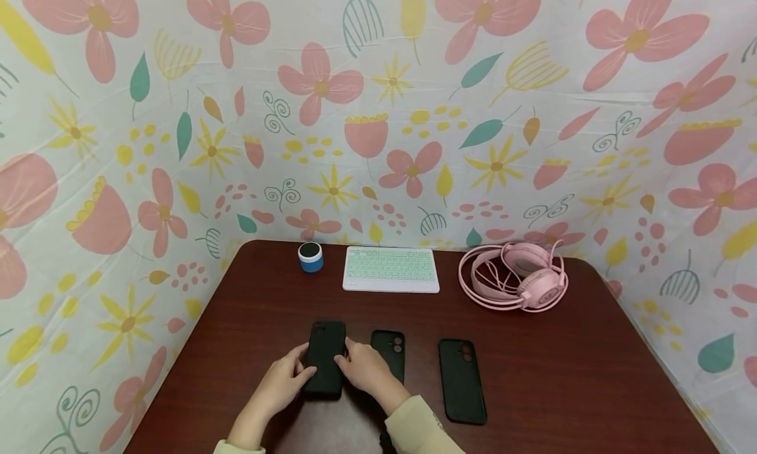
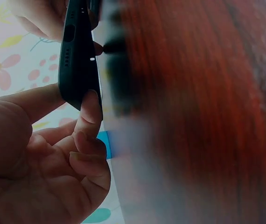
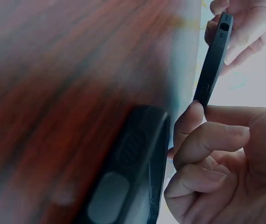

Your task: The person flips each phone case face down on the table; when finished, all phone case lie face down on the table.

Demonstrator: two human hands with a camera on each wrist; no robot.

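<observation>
A black phone case is held a little above the table by both hands, its back turned up and a camera cutout at its top left. Along its left edge, my left hand pinches it between thumb and fingers. My right hand grips the opposite edge. In the left wrist view, the port slot and speaker holes show on the case's end. Whether a phone sits inside cannot be told. A second black phone case lies partly under my right hand, and a third case lies further right, hollow side up.
At the back of the brown table stand a small blue and white speaker, a white keyboard with green keys and pink headphones with a coiled cable. A flowered cloth hangs behind and at both sides.
</observation>
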